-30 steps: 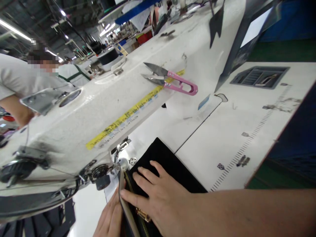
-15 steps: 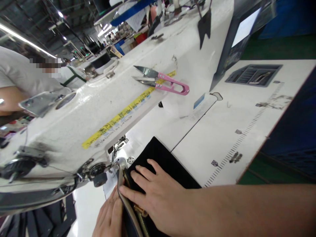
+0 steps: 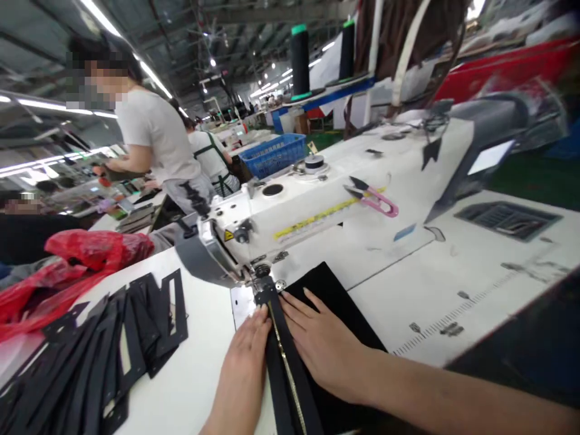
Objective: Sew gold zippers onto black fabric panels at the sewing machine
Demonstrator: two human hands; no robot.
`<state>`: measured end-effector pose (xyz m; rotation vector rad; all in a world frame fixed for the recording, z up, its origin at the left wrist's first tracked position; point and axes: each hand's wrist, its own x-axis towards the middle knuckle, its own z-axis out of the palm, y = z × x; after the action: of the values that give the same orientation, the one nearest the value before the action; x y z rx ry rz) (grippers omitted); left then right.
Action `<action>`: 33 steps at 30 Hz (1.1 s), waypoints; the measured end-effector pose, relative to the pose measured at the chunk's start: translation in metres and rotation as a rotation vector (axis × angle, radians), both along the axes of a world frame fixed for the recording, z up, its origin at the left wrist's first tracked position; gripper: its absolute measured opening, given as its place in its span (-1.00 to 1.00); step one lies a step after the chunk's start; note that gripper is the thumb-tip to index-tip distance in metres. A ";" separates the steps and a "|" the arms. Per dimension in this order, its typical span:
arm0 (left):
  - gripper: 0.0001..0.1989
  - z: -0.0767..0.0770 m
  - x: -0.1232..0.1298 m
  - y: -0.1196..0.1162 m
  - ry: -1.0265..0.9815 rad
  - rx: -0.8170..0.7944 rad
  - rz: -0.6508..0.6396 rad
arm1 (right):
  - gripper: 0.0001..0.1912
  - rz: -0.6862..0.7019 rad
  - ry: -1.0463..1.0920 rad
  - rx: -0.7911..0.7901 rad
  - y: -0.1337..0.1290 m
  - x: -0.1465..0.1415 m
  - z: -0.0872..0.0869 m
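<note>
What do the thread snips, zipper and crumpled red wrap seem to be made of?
Thread snips: blades probably steel, dark grey and pointed; pink handle, metal or plastic, unclear. Zipper: likely metal teeth, gold-toned and glinting. Crumpled red wrap: probably thin glossy plastic, creased and catching light.

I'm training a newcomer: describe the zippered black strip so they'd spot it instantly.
Find the white sewing machine across mid-picture. Below its left end, the black strip runs between the left hand and right hand. Unlike the plain black fabric beside it and the dark pieces heaped at picture left, it shows a gold-toned zipper along its length.
</note>
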<state>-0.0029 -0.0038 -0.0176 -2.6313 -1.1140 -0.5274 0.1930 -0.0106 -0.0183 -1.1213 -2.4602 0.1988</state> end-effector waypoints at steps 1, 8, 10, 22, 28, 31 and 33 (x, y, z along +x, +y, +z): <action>-0.64 0.000 0.001 -0.001 -0.014 0.000 0.006 | -0.49 0.003 -0.017 0.012 0.000 0.000 -0.001; -0.63 -0.005 0.007 -0.008 -0.092 0.061 0.081 | -0.46 0.002 -0.102 0.077 -0.002 -0.002 -0.003; -0.64 -0.006 0.006 -0.008 -0.088 0.069 0.063 | -0.44 0.014 -0.111 0.079 -0.001 -0.002 -0.002; -0.63 -0.006 0.007 -0.008 -0.071 0.110 0.030 | -0.37 0.029 -0.130 0.087 -0.001 -0.002 -0.001; -0.63 -0.009 0.006 -0.007 -0.062 0.091 0.032 | -0.38 0.021 -0.120 0.101 -0.001 -0.002 -0.002; -0.66 -0.010 0.005 -0.006 -0.068 0.070 0.039 | -0.38 0.029 -0.125 0.105 0.001 -0.003 -0.005; -0.67 -0.009 0.005 -0.003 -0.076 0.061 0.053 | -0.38 0.034 -0.128 0.099 0.006 -0.003 -0.006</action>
<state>0.0019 -0.0068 -0.0266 -2.5416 -1.1664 -0.6452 0.1897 -0.0050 -0.0243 -1.0816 -2.5715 0.0144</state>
